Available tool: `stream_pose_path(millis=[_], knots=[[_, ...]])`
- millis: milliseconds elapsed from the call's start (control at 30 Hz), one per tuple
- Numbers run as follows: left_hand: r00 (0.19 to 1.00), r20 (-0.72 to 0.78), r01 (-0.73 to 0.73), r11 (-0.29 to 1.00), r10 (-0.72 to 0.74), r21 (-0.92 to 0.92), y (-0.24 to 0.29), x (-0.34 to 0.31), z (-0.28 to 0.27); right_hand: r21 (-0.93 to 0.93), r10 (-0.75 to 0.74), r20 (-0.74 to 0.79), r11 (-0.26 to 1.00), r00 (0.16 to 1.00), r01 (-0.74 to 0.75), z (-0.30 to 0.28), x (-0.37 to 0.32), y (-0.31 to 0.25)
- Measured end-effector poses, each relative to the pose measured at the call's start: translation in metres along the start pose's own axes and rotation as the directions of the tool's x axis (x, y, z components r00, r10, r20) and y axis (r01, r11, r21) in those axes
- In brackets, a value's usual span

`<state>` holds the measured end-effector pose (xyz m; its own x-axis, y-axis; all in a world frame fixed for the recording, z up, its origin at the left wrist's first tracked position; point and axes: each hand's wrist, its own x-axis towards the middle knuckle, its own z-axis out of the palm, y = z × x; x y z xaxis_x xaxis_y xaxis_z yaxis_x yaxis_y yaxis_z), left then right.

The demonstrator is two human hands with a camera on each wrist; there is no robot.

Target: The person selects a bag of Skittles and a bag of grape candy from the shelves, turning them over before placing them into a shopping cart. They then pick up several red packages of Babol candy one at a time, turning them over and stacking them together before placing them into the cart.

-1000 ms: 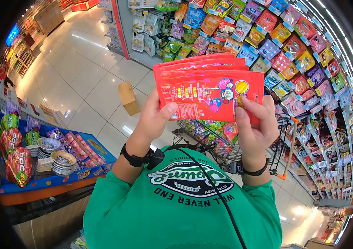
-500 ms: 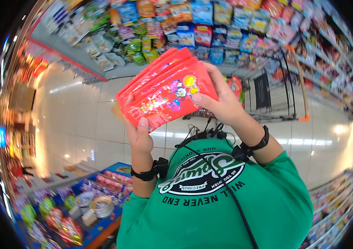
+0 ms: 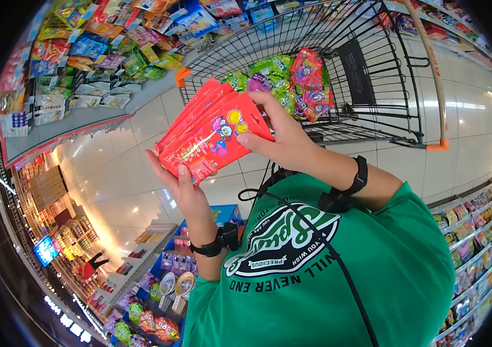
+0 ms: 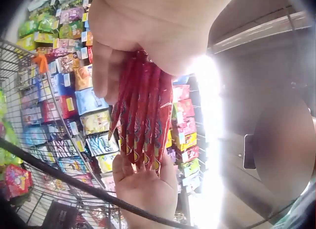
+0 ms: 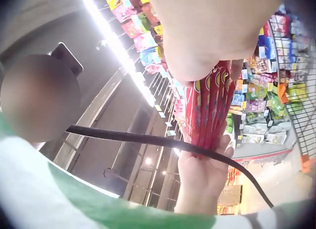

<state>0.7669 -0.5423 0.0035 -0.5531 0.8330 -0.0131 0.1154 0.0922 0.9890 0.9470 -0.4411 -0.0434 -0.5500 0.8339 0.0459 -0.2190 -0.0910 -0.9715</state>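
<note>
Several flat red candy packets (image 3: 223, 139) with cartoon prints are held in a fanned stack before the green shirt. My left hand (image 3: 193, 199) grips their lower left end, thumb on the front face and fingers behind. At the upper right end my right hand (image 3: 275, 136) pinches the stack, its thumb on the printed front. Seen edge-on in the left wrist view, the packets (image 4: 143, 115) run between both palms. In the right wrist view the stack (image 5: 210, 110) spans the two hands the same way, and most right fingers are hidden.
A black wire shopping cart (image 3: 355, 72) stands just beyond the hands, with green bags (image 3: 275, 66) and red bags (image 3: 307, 69) in it. Shelves of hanging candy bags (image 3: 90, 46) line the upper left. A blue display bin (image 3: 226, 214) is low at left.
The view has swung so the cart lies ahead. The stack has tilted, its right end higher. My right hand has shifted from the front corner to gripping the right end.
</note>
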Motion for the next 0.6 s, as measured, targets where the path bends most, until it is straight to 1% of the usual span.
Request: stream_pose_path(millis=[67,100,167,200,267,300,333,400,433,467,500,533,567,600], knots=[[0.998,-0.061,-0.012,0.993,0.020,0.116,-0.013,0.014,0.020,-0.003,0.085,0.008,0.996,0.996,-0.085,-0.022,0.018,0.009],[0.998,-0.066,0.003,0.991,0.006,0.132,-0.022,0.021,0.027,0.013,0.099,0.012,0.995,0.995,-0.099,-0.032,0.028,0.016],[0.985,-0.095,-0.100,0.928,0.143,0.358,-0.039,0.027,0.034,0.057,0.125,0.069,0.990,0.990,-0.129,-0.049,0.043,0.032],[0.987,-0.104,-0.077,0.923,0.124,0.376,-0.041,0.025,0.033,0.075,0.145,0.081,0.986,0.986,-0.151,-0.053,0.048,0.036],[0.997,-0.082,0.026,0.880,0.015,0.474,-0.043,0.025,0.039,0.154,0.184,0.148,0.966,0.972,-0.207,-0.064,0.061,0.044],[0.995,-0.098,0.055,0.877,-0.009,0.477,-0.045,0.027,0.042,0.207,0.217,0.162,0.946,0.963,-0.249,-0.067,0.065,0.050],[0.994,-0.110,0.069,0.871,-0.017,0.486,-0.047,0.029,0.044,0.216,0.225,0.175,0.941,0.959,-0.260,-0.069,0.068,0.059],[0.999,-0.007,0.044,0.817,-0.049,0.574,-0.052,0.029,0.044,0.196,0.290,0.200,0.924,0.936,-0.328,-0.074,0.071,0.077],[0.997,-0.010,0.071,0.861,-0.076,0.503,-0.054,0.028,0.047,0.202,0.298,0.206,0.919,0.932,-0.339,-0.078,0.071,0.083],[0.996,-0.017,0.083,0.857,-0.086,0.509,-0.053,0.029,0.052,0.163,0.299,0.219,0.927,0.929,-0.338,-0.081,0.072,0.088],[0.981,-0.048,0.187,0.857,-0.187,0.479,-0.048,0.030,0.060,0.126,0.302,0.232,0.933,0.924,-0.337,-0.084,0.072,0.093],[0.955,-0.077,0.291,0.846,-0.288,0.446,-0.046,0.031,0.066,0.132,0.313,0.238,0.927,0.920,-0.350,-0.085,0.072,0.100],[0.935,-0.114,0.353,0.844,-0.336,0.405,-0.047,0.033,0.070,0.153,0.333,0.258,0.913,0.907,-0.378,-0.087,0.072,0.107],[0.932,-0.117,0.360,0.839,-0.343,0.408,-0.054,0.032,0.069,0.172,0.350,0.277,0.898,0.895,-0.404,-0.089,0.074,0.113]])
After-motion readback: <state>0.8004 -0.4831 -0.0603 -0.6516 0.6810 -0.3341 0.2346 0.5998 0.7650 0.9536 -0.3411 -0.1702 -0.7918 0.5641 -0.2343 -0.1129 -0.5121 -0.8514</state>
